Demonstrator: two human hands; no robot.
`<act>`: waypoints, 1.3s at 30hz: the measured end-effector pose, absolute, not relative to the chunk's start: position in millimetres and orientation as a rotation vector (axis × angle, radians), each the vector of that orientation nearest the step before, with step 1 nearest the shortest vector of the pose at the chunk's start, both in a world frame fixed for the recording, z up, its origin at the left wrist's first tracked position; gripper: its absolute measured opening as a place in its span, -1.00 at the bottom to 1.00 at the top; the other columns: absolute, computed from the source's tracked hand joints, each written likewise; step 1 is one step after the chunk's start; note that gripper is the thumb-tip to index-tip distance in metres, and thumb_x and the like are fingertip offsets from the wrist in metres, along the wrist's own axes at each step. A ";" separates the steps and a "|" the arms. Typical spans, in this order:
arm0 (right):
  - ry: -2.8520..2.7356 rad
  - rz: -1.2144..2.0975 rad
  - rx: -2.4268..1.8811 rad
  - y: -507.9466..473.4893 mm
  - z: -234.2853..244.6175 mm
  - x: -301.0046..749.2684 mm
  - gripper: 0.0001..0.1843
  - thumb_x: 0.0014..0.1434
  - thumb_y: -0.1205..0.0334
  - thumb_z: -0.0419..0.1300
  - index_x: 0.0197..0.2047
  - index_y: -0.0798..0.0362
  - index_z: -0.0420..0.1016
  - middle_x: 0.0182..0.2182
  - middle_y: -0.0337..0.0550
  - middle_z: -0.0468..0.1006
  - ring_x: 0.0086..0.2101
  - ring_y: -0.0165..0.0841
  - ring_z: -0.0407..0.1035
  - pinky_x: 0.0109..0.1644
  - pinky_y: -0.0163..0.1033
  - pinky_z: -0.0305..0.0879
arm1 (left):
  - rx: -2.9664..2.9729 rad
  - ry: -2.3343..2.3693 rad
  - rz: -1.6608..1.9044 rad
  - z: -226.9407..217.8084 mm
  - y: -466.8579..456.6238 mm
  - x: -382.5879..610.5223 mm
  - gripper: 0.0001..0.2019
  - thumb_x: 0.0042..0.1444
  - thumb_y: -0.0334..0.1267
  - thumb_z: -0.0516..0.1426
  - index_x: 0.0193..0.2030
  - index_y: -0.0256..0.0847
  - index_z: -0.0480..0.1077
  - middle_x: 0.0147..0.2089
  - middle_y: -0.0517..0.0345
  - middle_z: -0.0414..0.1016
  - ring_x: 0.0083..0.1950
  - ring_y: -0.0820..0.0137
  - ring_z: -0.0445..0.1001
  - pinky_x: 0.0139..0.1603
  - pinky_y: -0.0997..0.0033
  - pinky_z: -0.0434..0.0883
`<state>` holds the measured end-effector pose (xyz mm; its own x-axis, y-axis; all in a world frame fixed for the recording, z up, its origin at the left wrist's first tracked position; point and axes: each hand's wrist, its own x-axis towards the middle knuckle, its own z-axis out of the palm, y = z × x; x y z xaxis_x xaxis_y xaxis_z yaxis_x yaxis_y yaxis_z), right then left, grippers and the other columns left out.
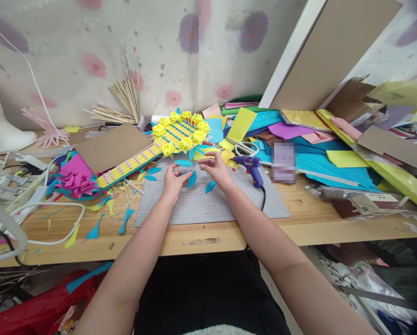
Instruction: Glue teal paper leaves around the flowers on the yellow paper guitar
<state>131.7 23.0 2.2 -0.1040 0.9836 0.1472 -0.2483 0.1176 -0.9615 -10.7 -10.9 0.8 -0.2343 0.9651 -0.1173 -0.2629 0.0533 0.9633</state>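
My left hand (173,179) and my right hand (215,168) meet over the grey cutting mat (211,204), both pinching small blue leaf-shaped paper pieces (184,164). More blue leaf cutouts (210,187) lie on the mat under the hands. Just behind them lies a yellow paper guitar (152,151) whose body is ringed with yellow paper flowers (182,130). A purple glue gun (252,168) rests to the right of my right hand.
Stacks of coloured paper sheets (313,158) and cardboard fill the right side. Scissors (246,149) lie behind the glue gun. A brown card (112,146), bamboo sticks (124,102), a pink paper flower (77,184) and white cables (37,204) are at left. Paper scraps litter the wooden table's front edge (201,242).
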 end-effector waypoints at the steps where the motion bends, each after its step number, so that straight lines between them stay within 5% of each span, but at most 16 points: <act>1: -1.168 1.301 -0.876 23.3 1.9 131.6 -0.55 -0.21 0.31 0.28 -0.24 -0.06 0.18 -0.44 -0.34 0.54 -0.32 -0.40 0.42 -0.14 -0.21 0.32 | 0.822 1.230 1.433 0.9 -11.1 -10.7 -0.46 -0.34 -0.37 0.35 -0.17 -0.19 0.23 -0.36 0.14 0.52 -0.35 0.38 0.51 -0.40 0.47 0.37; 11: -1.102 1.322 -0.907 19.5 1.3 129.6 -0.51 -0.21 0.20 0.36 -0.24 -0.06 0.20 -0.41 -0.31 0.54 -0.36 -0.42 0.40 -0.14 -0.19 0.34 | 0.776 1.241 1.443 2.6 -10.2 -11.1 -0.47 -0.34 -0.35 0.36 -0.18 -0.19 0.26 -0.36 0.15 0.51 -0.35 0.40 0.50 -0.37 0.45 0.40; 31: -1.011 1.507 -0.936 9.9 0.6 111.5 -0.54 -0.20 0.28 0.35 -0.25 -0.02 0.23 -0.39 -0.31 0.54 -0.33 -0.43 0.45 -0.14 -0.21 0.37 | 0.498 1.180 1.539 23.2 -3.3 -13.8 -0.58 -0.24 -0.42 0.33 -0.25 -0.20 0.25 -0.34 0.19 0.49 -0.22 0.37 0.53 -0.16 0.35 0.43; 39: -0.913 1.614 -0.951 7.8 24.7 102.8 -0.62 -0.17 0.29 0.30 -0.26 0.00 0.27 -0.42 -0.33 0.50 -0.33 -0.43 0.42 -0.10 -0.18 0.34 | 0.420 1.180 1.544 28.4 -2.1 0.3 -0.67 -0.15 -0.43 0.28 -0.25 -0.20 0.26 -0.39 0.20 0.48 -0.28 0.42 0.52 -0.24 0.44 0.41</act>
<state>102.8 7.8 24.7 -0.1809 0.9727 -0.1451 -0.3766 -0.2048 -0.9034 0.3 -2.1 28.4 -0.3426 0.8862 -0.3119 -0.5338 0.0896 0.8409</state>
